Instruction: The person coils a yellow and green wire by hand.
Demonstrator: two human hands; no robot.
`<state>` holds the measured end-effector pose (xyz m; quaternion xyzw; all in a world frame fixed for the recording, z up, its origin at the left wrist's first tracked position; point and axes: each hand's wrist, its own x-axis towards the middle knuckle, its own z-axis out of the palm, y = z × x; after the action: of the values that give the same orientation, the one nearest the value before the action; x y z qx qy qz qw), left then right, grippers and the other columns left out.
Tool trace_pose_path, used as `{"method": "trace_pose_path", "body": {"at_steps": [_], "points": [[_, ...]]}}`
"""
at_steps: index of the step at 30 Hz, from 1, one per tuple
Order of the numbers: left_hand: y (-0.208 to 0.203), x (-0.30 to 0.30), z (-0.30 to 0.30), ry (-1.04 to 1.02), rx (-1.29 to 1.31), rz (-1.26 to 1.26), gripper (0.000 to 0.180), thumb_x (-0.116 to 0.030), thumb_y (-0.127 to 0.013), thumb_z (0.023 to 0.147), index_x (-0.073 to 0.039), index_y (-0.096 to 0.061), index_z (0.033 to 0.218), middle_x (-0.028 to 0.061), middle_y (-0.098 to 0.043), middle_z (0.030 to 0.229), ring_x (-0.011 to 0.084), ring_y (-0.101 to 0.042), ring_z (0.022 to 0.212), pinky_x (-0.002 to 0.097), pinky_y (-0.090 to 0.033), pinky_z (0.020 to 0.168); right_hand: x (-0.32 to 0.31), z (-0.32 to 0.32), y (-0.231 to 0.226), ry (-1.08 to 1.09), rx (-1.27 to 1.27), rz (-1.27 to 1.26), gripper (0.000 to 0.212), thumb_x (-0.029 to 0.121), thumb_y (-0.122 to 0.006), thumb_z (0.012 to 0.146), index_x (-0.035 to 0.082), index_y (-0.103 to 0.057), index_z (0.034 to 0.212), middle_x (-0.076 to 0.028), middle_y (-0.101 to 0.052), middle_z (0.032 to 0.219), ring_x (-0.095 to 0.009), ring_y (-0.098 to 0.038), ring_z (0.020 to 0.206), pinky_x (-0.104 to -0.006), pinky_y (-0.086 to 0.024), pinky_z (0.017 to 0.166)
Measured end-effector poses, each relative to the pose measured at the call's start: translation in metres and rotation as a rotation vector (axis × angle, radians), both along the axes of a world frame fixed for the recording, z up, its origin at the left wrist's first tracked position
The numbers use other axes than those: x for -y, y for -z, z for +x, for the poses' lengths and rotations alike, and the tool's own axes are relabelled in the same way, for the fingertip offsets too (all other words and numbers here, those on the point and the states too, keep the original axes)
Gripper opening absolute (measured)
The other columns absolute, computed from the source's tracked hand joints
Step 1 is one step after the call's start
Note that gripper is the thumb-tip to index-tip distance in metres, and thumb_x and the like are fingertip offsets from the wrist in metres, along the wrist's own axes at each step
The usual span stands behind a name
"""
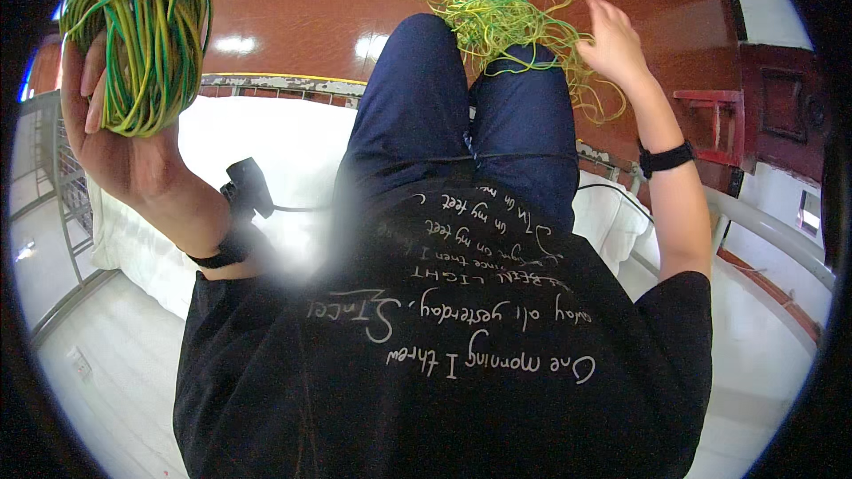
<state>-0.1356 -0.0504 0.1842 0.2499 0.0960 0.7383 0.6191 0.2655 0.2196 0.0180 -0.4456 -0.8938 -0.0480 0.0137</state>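
Observation:
Raised at the upper left, my left hand (133, 155) is closed around a thick wound bundle of green-and-yellow wire (151, 53). A single strand runs from the bundle across to a loose tangle of the same wire (497, 18). That tangle lies over my knees, some loops hanging off to the right. Beside its right edge is my right hand (614, 43), its fingers stretched out and holding nothing I can see. The thumb side is close to the loops; whether it touches them I cannot tell.
I sit on a white-covered bed (257, 137) with a metal frame. A small black device (248, 188) with a cord lies on my left. To the right are a curved grey rail (772, 235) and a red wooden stool (714, 124). The floor (293, 9) is glossy reddish brown.

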Motion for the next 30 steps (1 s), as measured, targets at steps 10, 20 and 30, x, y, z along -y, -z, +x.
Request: {"method": "trace_pose_path", "body": {"at_steps": [10, 20, 30], "points": [[-0.001, 0.003, -0.001, -0.057, -0.097, -0.050, 0.015, -0.018, -0.039, 0.098, -0.006, -0.044, 0.092, -0.0028, -0.040, 0.073, 0.0041, -0.046, 0.053, 0.0359, -0.044, 0.092, 0.003, -0.106, 0.053, -0.313, -0.161, -0.334, 0.040, 0.029, -0.064, 0.083, 0.008, -0.053, 0.116, -0.014, -0.053, 0.112, -0.032, -0.058, 0.100, -0.0418, -0.049, 0.082], [0.004, 0.000, 0.003, -0.148, -0.044, -0.039, 0.019, -0.019, -0.037, 0.099, -0.003, -0.046, 0.095, -0.0007, -0.041, 0.073, 0.0056, -0.046, 0.051, 0.0324, -0.046, 0.088, 0.025, -0.095, 0.060, -0.326, -0.045, -0.201, 0.036, 0.042, -0.062, 0.083, 0.010, -0.059, 0.101, -0.010, -0.054, 0.097, -0.030, -0.062, 0.081, -0.0410, -0.051, 0.066], [0.022, 0.000, -0.025, -0.096, 0.133, -0.076, 0.014, -0.012, -0.040, 0.098, -0.006, -0.043, 0.085, 0.0005, -0.041, 0.072, 0.0069, -0.045, 0.056, 0.0255, -0.045, 0.071, -0.022, -0.069, 0.030, -0.201, -0.003, -0.113, 0.019, 0.023, -0.055, 0.086, 0.007, -0.063, 0.091, -0.014, -0.064, 0.091, -0.034, -0.061, 0.084, -0.0455, -0.050, 0.074]]}}
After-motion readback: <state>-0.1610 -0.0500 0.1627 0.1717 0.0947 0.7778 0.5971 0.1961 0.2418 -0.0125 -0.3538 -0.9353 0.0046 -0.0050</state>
